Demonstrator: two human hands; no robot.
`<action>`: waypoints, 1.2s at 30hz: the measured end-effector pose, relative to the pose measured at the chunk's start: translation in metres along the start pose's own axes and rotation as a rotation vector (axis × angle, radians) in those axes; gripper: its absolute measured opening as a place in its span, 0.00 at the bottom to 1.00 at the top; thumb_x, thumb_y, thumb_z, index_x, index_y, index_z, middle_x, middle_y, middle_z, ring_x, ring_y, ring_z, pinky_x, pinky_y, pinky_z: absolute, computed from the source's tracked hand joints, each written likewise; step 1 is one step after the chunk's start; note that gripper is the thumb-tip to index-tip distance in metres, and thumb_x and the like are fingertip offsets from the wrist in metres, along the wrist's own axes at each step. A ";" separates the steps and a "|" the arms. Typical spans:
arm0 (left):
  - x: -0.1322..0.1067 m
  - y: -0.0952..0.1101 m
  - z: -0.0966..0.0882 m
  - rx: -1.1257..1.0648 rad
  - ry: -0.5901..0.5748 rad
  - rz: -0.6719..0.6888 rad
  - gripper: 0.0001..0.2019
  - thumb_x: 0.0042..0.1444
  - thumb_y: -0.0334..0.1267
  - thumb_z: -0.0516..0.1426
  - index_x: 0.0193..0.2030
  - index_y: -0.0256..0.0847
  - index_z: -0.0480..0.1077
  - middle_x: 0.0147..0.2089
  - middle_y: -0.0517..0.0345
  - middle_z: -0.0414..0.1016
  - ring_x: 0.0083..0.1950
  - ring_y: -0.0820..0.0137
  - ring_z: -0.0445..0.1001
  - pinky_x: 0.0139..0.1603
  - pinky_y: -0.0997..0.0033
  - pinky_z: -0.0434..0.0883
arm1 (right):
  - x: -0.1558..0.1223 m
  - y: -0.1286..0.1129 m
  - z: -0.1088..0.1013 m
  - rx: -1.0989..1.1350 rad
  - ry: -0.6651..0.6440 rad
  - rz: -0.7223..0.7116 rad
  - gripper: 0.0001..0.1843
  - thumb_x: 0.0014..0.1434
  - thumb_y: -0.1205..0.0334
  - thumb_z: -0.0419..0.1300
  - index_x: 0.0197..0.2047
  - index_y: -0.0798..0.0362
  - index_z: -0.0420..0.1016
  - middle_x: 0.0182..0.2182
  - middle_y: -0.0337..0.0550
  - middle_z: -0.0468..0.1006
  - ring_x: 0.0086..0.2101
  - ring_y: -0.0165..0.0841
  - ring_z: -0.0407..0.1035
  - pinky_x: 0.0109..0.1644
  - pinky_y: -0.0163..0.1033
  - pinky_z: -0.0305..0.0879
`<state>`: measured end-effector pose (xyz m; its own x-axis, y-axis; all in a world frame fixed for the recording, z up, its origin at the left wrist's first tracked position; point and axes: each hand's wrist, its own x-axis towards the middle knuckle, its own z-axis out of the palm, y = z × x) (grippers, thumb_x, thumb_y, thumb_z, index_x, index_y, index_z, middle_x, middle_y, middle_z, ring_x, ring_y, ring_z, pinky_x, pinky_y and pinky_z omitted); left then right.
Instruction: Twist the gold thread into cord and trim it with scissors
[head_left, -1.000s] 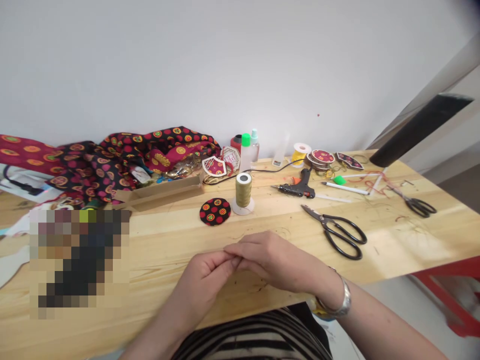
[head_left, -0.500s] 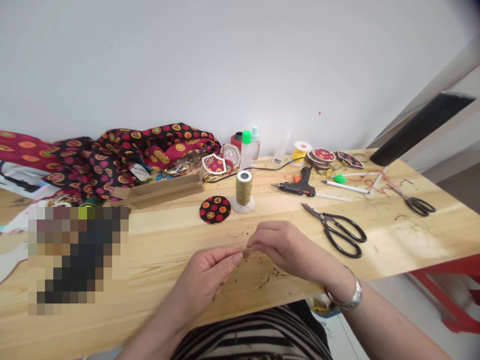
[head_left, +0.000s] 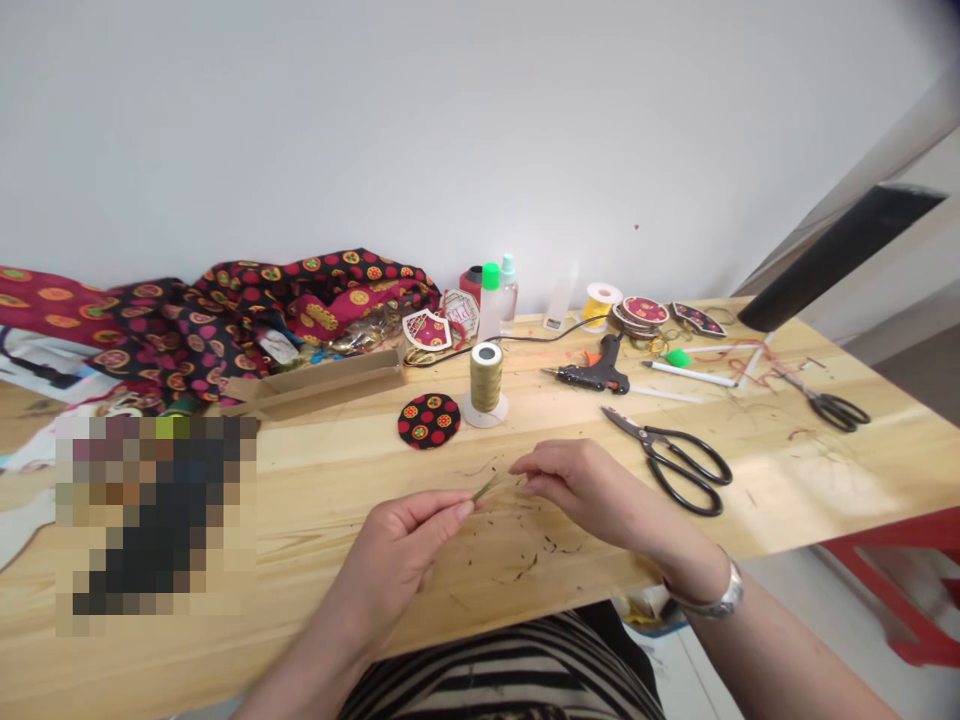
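My left hand (head_left: 409,545) is closed, thumb and forefinger pinching a thin bundle of olive-gold thread (head_left: 486,489) whose loose ends fan out to the right. My right hand (head_left: 574,485) hovers just beyond those ends, its thumb and fingers apart; I make out nothing held in it. A spool of olive-gold thread (head_left: 486,380) stands upright past my hands. Left of it lies a round, black floral-patterned fabric disc (head_left: 428,420). Big black-handled scissors (head_left: 686,470) rest to the right of my right hand. Dark thread scraps (head_left: 529,560) lie beneath the hands.
A glue gun (head_left: 600,368), bottles (head_left: 490,305) and a yellow spool (head_left: 600,307) stand or lie farther back. A long cardboard box (head_left: 330,385) and bunched patterned fabric (head_left: 225,310) occupy the left. Smaller scissors (head_left: 836,410) and a black tube (head_left: 840,260) are at the right.
My two hands have drawn apart: the right has moved slightly right and its fingers have come off the thread, the left slightly left. More of the thread bundle now shows.
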<state>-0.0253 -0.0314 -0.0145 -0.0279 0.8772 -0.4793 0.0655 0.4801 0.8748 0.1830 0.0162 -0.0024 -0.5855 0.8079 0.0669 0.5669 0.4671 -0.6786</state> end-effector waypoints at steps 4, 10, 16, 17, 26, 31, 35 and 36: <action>0.000 -0.002 -0.001 -0.024 0.004 0.015 0.17 0.43 0.47 0.63 0.36 0.35 0.79 0.13 0.71 0.51 0.17 0.79 0.44 0.18 0.75 0.44 | -0.003 0.002 0.002 0.098 0.010 0.093 0.11 0.60 0.70 0.54 0.36 0.53 0.78 0.32 0.41 0.81 0.32 0.30 0.73 0.38 0.34 0.65; 0.001 -0.002 -0.004 -0.102 0.019 0.013 0.16 0.44 0.46 0.64 0.35 0.35 0.78 0.14 0.70 0.53 0.17 0.80 0.45 0.18 0.76 0.42 | -0.010 0.006 -0.002 -0.091 0.186 0.146 0.10 0.60 0.66 0.54 0.41 0.53 0.76 0.37 0.44 0.79 0.37 0.34 0.72 0.42 0.39 0.66; 0.005 -0.005 -0.012 -0.195 -0.001 0.044 0.14 0.47 0.44 0.63 0.36 0.34 0.77 0.13 0.71 0.53 0.16 0.81 0.46 0.18 0.76 0.43 | -0.055 0.042 -0.026 -0.757 0.360 0.426 0.14 0.60 0.68 0.51 0.47 0.61 0.72 0.43 0.58 0.75 0.43 0.46 0.69 0.45 0.48 0.66; 0.005 -0.006 -0.012 -0.204 0.007 0.048 0.14 0.47 0.44 0.63 0.36 0.34 0.77 0.13 0.70 0.54 0.16 0.81 0.46 0.18 0.76 0.44 | -0.065 0.050 -0.029 -0.824 0.327 0.497 0.13 0.60 0.68 0.51 0.45 0.63 0.73 0.40 0.59 0.75 0.40 0.47 0.70 0.43 0.48 0.66; 0.007 -0.007 -0.014 -0.261 0.040 0.061 0.13 0.48 0.42 0.63 0.36 0.35 0.76 0.12 0.71 0.53 0.16 0.82 0.46 0.18 0.78 0.44 | -0.098 0.077 -0.035 -0.882 0.154 0.604 0.16 0.53 0.74 0.50 0.44 0.62 0.71 0.35 0.54 0.75 0.36 0.42 0.71 0.40 0.42 0.66; 0.002 -0.005 -0.016 -0.246 0.074 0.070 0.13 0.46 0.42 0.64 0.34 0.35 0.77 0.13 0.70 0.55 0.17 0.82 0.47 0.18 0.78 0.45 | -0.090 0.058 -0.045 -0.760 0.155 0.642 0.08 0.50 0.66 0.54 0.35 0.56 0.71 0.31 0.49 0.75 0.31 0.41 0.71 0.33 0.40 0.63; 0.001 -0.004 -0.016 -0.245 0.094 0.068 0.13 0.45 0.43 0.64 0.34 0.35 0.77 0.13 0.70 0.55 0.17 0.81 0.47 0.18 0.79 0.46 | -0.087 0.028 -0.039 -0.275 0.140 0.631 0.11 0.54 0.55 0.55 0.26 0.52 0.64 0.19 0.37 0.67 0.20 0.31 0.61 0.23 0.35 0.55; 0.001 -0.003 -0.016 -0.247 0.092 0.069 0.13 0.45 0.43 0.64 0.34 0.35 0.77 0.14 0.70 0.55 0.17 0.81 0.47 0.17 0.79 0.46 | -0.085 0.020 -0.034 -0.101 0.117 0.591 0.13 0.56 0.53 0.54 0.26 0.52 0.62 0.19 0.36 0.64 0.21 0.30 0.59 0.23 0.34 0.55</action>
<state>-0.0415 -0.0318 -0.0166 -0.1233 0.8992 -0.4198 -0.1745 0.3968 0.9012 0.2634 -0.0306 0.0032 -0.0905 0.9721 -0.2164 0.8320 -0.0457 -0.5529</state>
